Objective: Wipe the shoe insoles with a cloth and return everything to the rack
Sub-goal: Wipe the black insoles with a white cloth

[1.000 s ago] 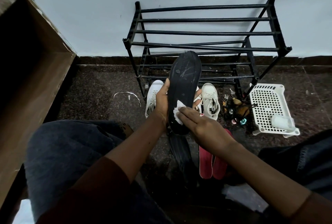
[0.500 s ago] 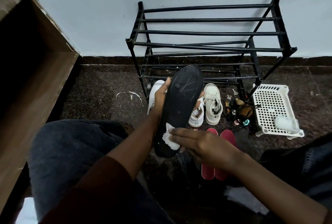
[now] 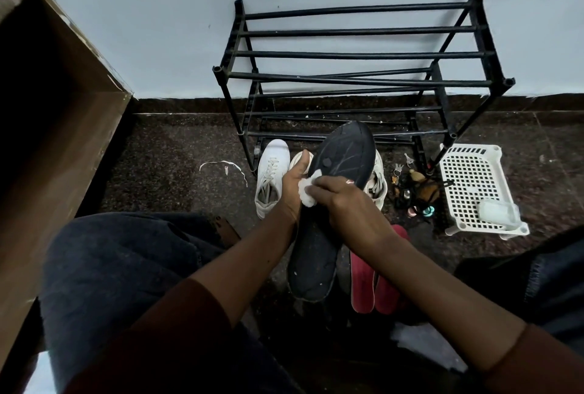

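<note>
A long black insole [image 3: 343, 156] is held up in front of me, its toe pointing at the rack. My left hand [image 3: 292, 185] grips its left edge, thumb up. My right hand [image 3: 350, 204] presses a small white cloth [image 3: 306, 191] onto the middle of the insole. Two red insoles [image 3: 373, 280] lie on the floor under my right forearm. White shoes [image 3: 271, 177] stand on the floor in front of the black metal rack [image 3: 357, 77], whose shelves hold nothing.
A white perforated plastic basket [image 3: 474, 185] with a small white container lies right of the rack. Keys and small trinkets [image 3: 414, 188] are heaped between shoes and basket. A brown cabinet [image 3: 57, 115] stands at the left. My knees frame the bottom of the view.
The insole has swung its toe to the right and sunk lower. My right hand with the cloth slid from the heel area up to the insole's middle, by my left thumb.
</note>
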A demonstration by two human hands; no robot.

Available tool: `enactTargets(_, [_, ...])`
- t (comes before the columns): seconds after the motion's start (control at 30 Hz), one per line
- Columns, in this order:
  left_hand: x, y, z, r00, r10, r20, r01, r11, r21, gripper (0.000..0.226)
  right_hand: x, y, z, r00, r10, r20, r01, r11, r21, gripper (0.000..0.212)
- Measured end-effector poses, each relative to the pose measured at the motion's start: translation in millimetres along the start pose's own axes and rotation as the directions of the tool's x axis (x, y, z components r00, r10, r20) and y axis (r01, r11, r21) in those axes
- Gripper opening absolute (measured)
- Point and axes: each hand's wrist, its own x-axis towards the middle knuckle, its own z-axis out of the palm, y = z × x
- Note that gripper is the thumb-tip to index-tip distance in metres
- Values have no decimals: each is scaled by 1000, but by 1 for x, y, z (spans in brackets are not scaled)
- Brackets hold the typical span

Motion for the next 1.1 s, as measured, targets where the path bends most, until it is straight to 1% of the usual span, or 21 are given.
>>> enactTargets(0.07, [-3, -5, 1, 1000, 2, -22, -2, 1000, -25, 68, 8, 9, 0, 999, 44, 2, -44, 998, -36, 23])
enactTargets(0.17, [-8, -10, 12, 1000, 1, 24, 0, 999, -45, 42, 22, 26, -3, 991, 135, -11, -136, 984, -114, 18])
enactTargets(0.2, [-9, -11, 15, 999, -9, 52, 11, 999, -42, 39, 26, 31, -5, 987, 153, -38, -157, 979, -127, 16])
enactTargets(0.27, [-10, -11, 18, 997, -24, 76, 26, 999, -24, 44, 32, 39, -9, 975, 188, -116, -206, 963, -171, 14])
enactTargets(0.33, [-9, -12, 19, 997, -41, 68, 40, 999, 15, 49, 36, 47, -8, 955, 249, -161, -283, 927, -246, 13])
enactTargets(0.4, [-5, -16, 16, 997, -65, 51, 66, 998, -9, 59, 37, 51, -6, 936, 299, -187, -339, 908, -248, 13])
enactTargets(0.43, [-3, -18, 14, 997, -74, 33, 74, 997, -21, 62, 37, 51, -4, 933, 304, -193, -344, 912, -224, 14])
enactTargets(0.47, [-3, -19, 14, 996, -81, 36, 82, 996, -23, 60, 36, 50, -1, 935, 294, -199, -332, 923, -196, 15])
enactTargets(0.57, [-10, -16, 14, 991, -71, 110, 80, 994, -79, 33, 23, 40, 8, 951, 235, -202, -260, 959, -109, 22])
enactTargets(0.6, [-12, -15, 14, 985, -70, 158, 88, 990, -107, 36, 17, 36, 11, 958, 211, -193, -230, 970, -80, 25])
enactTargets(0.67, [-13, -15, 10, 963, -95, 251, 141, 976, -169, 49, 3, 29, 17, 968, 174, -181, -179, 984, -12, 30])
enactTargets(0.73, [-12, -16, 12, 974, -110, 200, 145, 975, -171, 50, -8, 23, 17, 973, 143, -180, -141, 990, 22, 33])
enactTargets(0.77, [-8, -15, 11, 976, -103, 189, 135, 978, -161, 51, -12, 21, 15, 978, 120, -172, -121, 993, 1, 32])
enactTargets(0.83, [-1, -18, 9, 988, -121, 93, 130, 987, -92, 57, -15, 25, 9, 987, 72, -143, -83, 994, -72, 31])
enactTargets(0.93, [-6, -23, 14, 984, -154, 93, 155, 988, 2, 49, -11, 40, 0, 988, 115, -107, -129, 983, -132, 32])
enactTargets(1.0, [-9, -27, 18, 983, -166, 83, 161, 985, 64, 46, -11, 51, -6, 980, 156, -122, -177, 967, -184, 31])
enactTargets(1.1, [-6, -33, 17, 979, -174, 106, 169, 984, 58, 45, -12, 63, -12, 950, 281, -138, -303, 937, -174, 26])
